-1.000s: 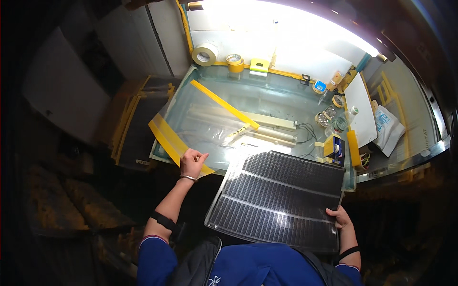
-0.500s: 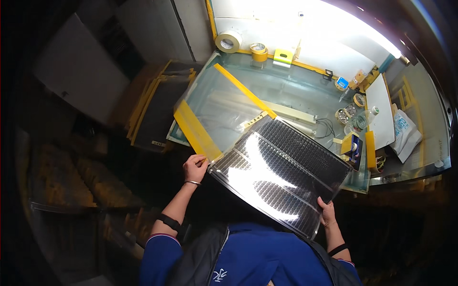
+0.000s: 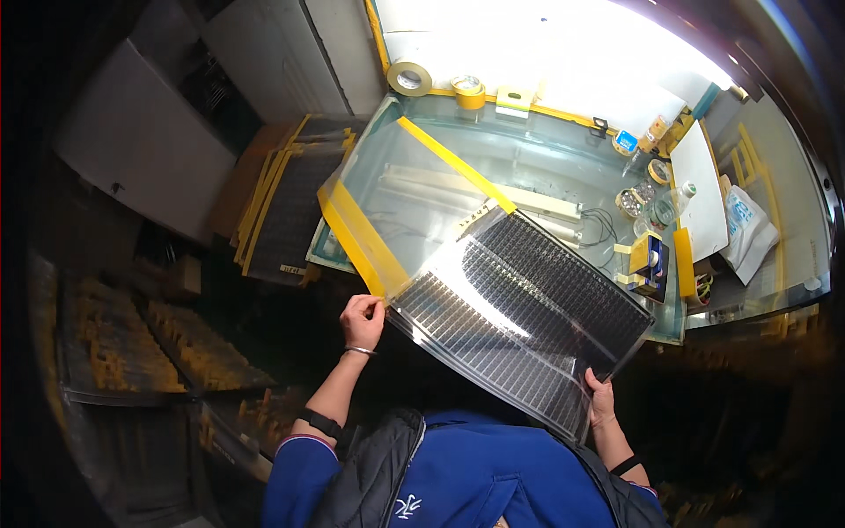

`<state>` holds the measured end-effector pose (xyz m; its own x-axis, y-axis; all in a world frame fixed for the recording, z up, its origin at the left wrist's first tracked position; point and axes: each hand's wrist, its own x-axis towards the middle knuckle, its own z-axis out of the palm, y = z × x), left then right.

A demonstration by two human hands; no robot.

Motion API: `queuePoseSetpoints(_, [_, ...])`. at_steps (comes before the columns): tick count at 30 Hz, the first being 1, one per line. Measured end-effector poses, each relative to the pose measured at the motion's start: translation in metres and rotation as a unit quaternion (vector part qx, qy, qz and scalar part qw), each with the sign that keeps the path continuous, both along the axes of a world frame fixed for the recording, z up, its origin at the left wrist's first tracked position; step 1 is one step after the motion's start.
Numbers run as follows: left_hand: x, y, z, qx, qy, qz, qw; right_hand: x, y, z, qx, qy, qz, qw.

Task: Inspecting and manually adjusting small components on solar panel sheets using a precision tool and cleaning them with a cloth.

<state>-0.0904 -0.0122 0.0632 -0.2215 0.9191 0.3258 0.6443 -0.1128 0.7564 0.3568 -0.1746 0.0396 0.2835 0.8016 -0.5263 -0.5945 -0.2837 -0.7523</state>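
A large glossy film sheet point(image 3: 506, 356) slants in front of me, its near part printed with a dense black grid and its far left part see-through. Yellow tape point(image 3: 350, 233) runs along the clear part's edges, and a small label point(image 3: 473, 219) lies where clear meets black. At the sheet's left edge, by the lower end of the tape, my left hand point(image 3: 362, 322) is closed in a pinch. My right hand point(image 3: 600, 398) grips the right near edge, thumb on top and the other fingers hidden below. The sheet's far end lies over the glass-topped table point(image 3: 528, 145).
Tape rolls point(image 3: 409, 78) stand along the table's back edge. Jars point(image 3: 635, 201), a clear bottle point(image 3: 666, 208) and a yellow-and-blue tape dispenser point(image 3: 647, 264) sit at the right. Taped sheets point(image 3: 295, 207) are stacked at the left. Under the clear film show pale bars.
The sheet has tilted a little, so the bright glare on its black part has shrunk. Both hands stay at its edges; the left sits slightly lower in view.
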Motion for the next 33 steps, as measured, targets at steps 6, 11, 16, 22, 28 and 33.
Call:
queuePoseSetpoints(6, [-0.011, 0.006, -0.005, -0.158, -0.413, 0.070, 0.894, -0.016, -0.009, 0.001, -0.014, 0.002, -0.020, 1.000])
queuePoseSetpoints(11, [0.009, -0.002, 0.033, 0.099, 0.151, -0.069, 0.981, -0.025, -0.012, 0.010, 0.000, -0.019, -0.040, 0.999])
queuePoseSetpoints(16, [0.001, 0.007, 0.027, 0.034, 0.037, 0.060, 0.997, -0.023, -0.008, 0.033, 0.025, -0.060, -0.031, 0.997])
queuePoseSetpoints(22, [-0.006, 0.019, 0.010, -0.118, -0.417, 0.119, 0.893, -0.028, -0.012, 0.037, 0.030, -0.045, -0.041, 0.998])
queuePoseSetpoints(28, [0.007, 0.016, 0.028, 0.097, 0.139, -0.028, 0.985, -0.039, -0.016, 0.035, 0.028, -0.047, -0.081, 0.995])
queuePoseSetpoints(33, [0.023, -0.004, 0.035, 0.044, 0.080, -0.123, 0.988, -0.043, -0.018, 0.043, 0.025, -0.035, -0.065, 0.997])
